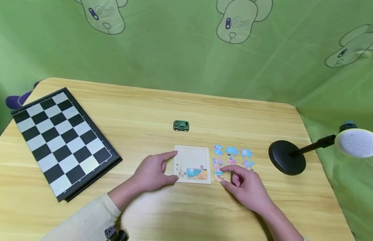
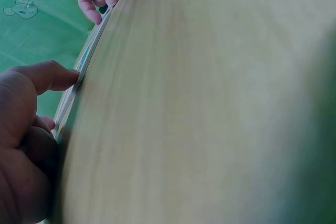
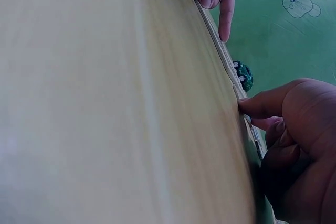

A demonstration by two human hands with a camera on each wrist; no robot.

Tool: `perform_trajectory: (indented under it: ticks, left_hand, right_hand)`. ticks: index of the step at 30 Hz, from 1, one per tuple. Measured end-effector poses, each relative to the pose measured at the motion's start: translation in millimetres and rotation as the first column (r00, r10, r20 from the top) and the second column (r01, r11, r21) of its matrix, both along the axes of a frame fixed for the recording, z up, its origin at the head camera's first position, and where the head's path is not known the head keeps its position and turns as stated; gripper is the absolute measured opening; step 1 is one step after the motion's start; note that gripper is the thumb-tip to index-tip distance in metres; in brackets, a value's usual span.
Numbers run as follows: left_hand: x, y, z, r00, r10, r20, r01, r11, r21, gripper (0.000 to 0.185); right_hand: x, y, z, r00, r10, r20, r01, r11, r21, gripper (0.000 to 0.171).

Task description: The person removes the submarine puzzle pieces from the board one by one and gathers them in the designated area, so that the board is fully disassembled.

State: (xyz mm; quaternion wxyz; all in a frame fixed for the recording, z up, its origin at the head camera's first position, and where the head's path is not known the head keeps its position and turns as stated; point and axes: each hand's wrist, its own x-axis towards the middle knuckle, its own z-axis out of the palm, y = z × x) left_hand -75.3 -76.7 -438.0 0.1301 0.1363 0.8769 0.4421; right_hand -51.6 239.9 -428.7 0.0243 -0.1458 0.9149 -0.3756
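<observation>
From my remote seat, the far left of the light wooden table [image 1: 84,201] carries a folded black-and-white chessboard [image 1: 64,142], lying flat and well apart from the work. Moving right, my left hand [image 1: 153,172] rests at the left edge of the pale square wooden puzzle tray [image 1: 192,157], forefinger stretched along its top corner and thumb against the lower edge; the fingers are relaxed and not gripping, seemingly bracing the tray so it does not slide. One painted section already sits in the tray's lower right. Beyond the tray, near the table's middle, stands a small green toy car [image 1: 181,126], untouched. Just right of the tray lie the loose blue-and-pink jigsaw pieces [image 1: 234,155], spread in rows so each can be seen. My right hand [image 1: 248,187] hovers over the nearest of them, thumb and forefinger curled toward an orange-and-blue piece [image 1: 217,175]; the wrist view is too oblique to tell whether they actually pinch it. Farthest right, a black round-based lamp with a white head [image 1: 287,157] leans off the table edge.
</observation>
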Motion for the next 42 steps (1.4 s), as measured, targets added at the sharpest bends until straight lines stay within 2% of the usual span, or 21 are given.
perform_trajectory:
  ticks: [22, 31, 34, 38, 42]
  left_hand:
    - [0.8, -0.9, -1.0, 1.0, 0.006, -0.02, -0.006, 1.0, -0.012, 0.08]
    - [0.9, 0.2, -0.6, 1.0, -0.001, -0.022, 0.0, 1.0, -0.008, 0.079]
    - [0.6, 0.5, -0.2, 1.0, -0.001, -0.019, 0.001, 1.0, -0.009, 0.079]
    - [0.2, 0.3, -0.1, 1.0, 0.002, -0.013, -0.002, 1.0, -0.007, 0.08]
    - [0.1, 0.5, -0.6, 1.0, 0.002, -0.006, -0.002, 1.0, -0.003, 0.08]
  right_hand:
    - [1.1, -0.6, 1.9, 1.0, 0.008, 0.029, -0.007, 1.0, -0.014, 0.025]
    - [2.5, 0.5, 3.5, 0.999, 0.015, 0.039, -0.013, 0.999, -0.041, 0.024]
    - [2.9, -3.3, 4.9, 0.998, 0.014, 0.055, -0.01, 0.997, -0.077, 0.023]
    - [0.6, -15.7, 7.9, 0.998, 0.046, 0.053, -0.038, 0.99, -0.136, 0.024]
    - [-5.5, -32.4, 12.2, 0.993, 0.112, 0.043, -0.105, 0.984, -0.142, 0.03]
